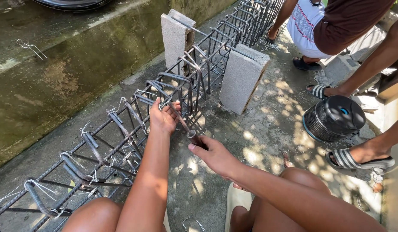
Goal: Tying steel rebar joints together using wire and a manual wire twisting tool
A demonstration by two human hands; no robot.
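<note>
**Tool at the rebar cage**

I see the tying tool [191,136] gripped in my right hand [214,155], fingers closed round its handle, its tip at the rebar cage [121,129]. My left hand [163,117] clasps a cage bar. Concrete blocks [241,79] prop the cage; a black container [334,118] stands on the concrete floor [267,129].

There are no boxes, bags or packs here. No signs or screens show. A round black tub [334,118] has a small blue sticker [345,111] on top.
</note>
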